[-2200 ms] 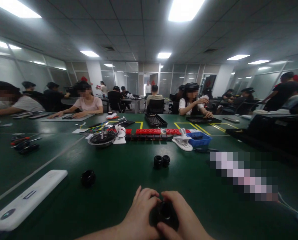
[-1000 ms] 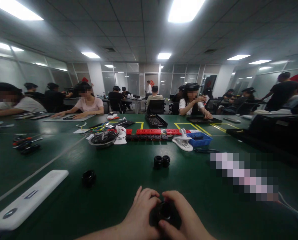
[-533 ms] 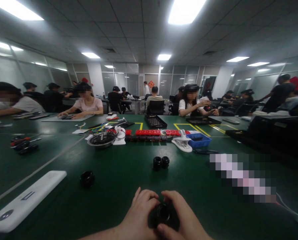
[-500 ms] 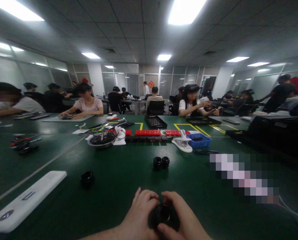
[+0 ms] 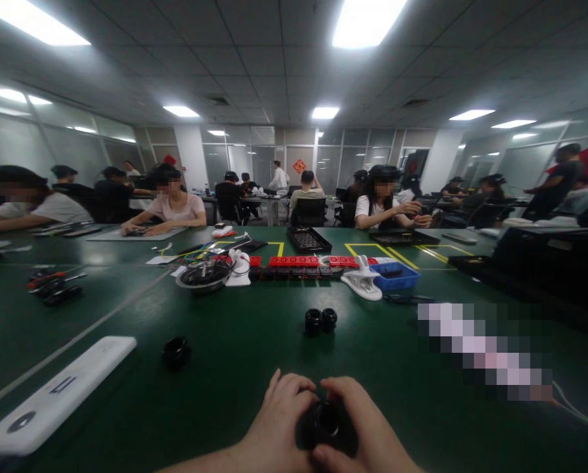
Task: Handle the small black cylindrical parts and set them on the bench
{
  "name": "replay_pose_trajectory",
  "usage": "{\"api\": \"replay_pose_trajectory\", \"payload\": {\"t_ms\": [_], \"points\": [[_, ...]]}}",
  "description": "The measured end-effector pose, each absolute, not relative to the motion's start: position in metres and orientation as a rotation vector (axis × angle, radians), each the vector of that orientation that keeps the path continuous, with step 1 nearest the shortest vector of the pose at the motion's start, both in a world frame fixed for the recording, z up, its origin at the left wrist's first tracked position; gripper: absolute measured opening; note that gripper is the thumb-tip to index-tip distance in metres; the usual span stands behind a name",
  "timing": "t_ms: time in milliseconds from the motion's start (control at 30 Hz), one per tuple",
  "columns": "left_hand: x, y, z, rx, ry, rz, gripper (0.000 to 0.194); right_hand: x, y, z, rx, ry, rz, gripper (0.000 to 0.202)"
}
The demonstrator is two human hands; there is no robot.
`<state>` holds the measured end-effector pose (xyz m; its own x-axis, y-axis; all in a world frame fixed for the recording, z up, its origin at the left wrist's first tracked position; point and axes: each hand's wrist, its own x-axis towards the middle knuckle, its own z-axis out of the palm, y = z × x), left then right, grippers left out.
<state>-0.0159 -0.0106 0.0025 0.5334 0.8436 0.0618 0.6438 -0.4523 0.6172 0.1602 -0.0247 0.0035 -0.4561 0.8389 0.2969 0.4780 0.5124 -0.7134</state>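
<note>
Close to the table's near edge, my left hand and my right hand are wrapped round a black round hollow part with a glossy rim. Its open end faces up and toward me; fingers cover its sides. Both hands are closed on it, thumb and fingers curved about it. Beyond them stand two similar black ring-shaped parts, one beside the other. Another black ring-shaped part lies to the left, apart from my hands.
A long white device lies at left on the green table. Farther off are red and black strips, a blue bin, white clamps, a coiled cable and tools. Co-workers sit across.
The view has shifted slightly, so things on the table sit a little farther right. My hands keep their hold on the black part. A person in white in the background has moved left.
</note>
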Motion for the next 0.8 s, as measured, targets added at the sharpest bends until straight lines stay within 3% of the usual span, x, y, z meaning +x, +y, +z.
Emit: {"api": "replay_pose_trajectory", "payload": {"t_ms": [133, 267, 533, 800], "points": [[-0.015, -0.013, 0.005, 2.225, 1.225, 0.492, 0.044, 0.160, -0.026, 0.001, -0.965, -2.112, 0.693, 0.045], [-0.015, -0.014, 0.006, 2.225, 1.219, 0.487, 0.047, 0.159, -0.028, 0.003, -0.877, -2.137, 0.700, 0.051], [-0.016, -0.012, 0.002, 2.229, 1.214, 0.490, 0.043, 0.160, -0.025, -0.005, -1.043, -2.096, 0.576, 0.061], [-0.015, -0.013, 0.002, 2.249, 1.243, 0.446, 0.045, 0.157, -0.024, -0.005, -1.100, -2.103, 0.519, 0.054]]}}
